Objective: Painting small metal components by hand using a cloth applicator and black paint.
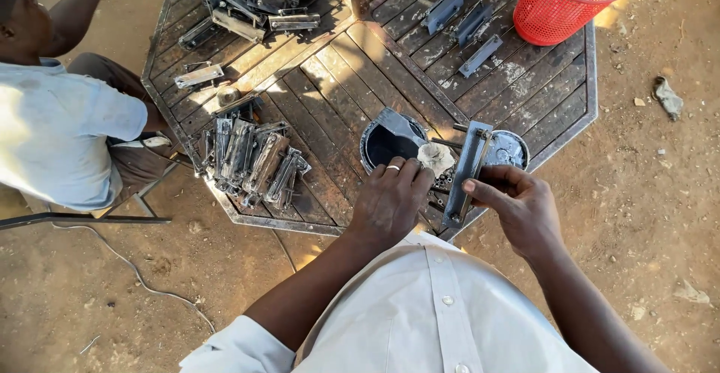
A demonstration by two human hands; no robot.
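An eight-sided table point(525, 110) of dark, worn slats stands on bare brown dirt point(660, 193), its top crowded with metal parts. At its far right corner sits a red mesh basket point(555, 13) holding a scrap of grey cloth. A second person in a pale blue shirt point(52, 140) sits at the table's left edge, one arm raised toward the far side. Before that person a row of grey metal brackets point(251, 159) lies packed side by side near the table's left rim, and more brackets point(247, 1) are heaped at the far side. Near the front edge rests a round black tin point(386, 144) with a flat grey piece leaning into it; a second round tin point(508, 148) lies just to its right. Between them the wearer's right hand point(517, 200) grips a long grey metal bar point(466, 174), fingers curled round its lower end, thumb pressed on its face, the bar tilted upright over the table's edge. The left hand point(390, 197), a ring on one finger, rests knuckles up beside the bar, fingertips closed on a small pale lump point(436, 157) at the black tin's rim.
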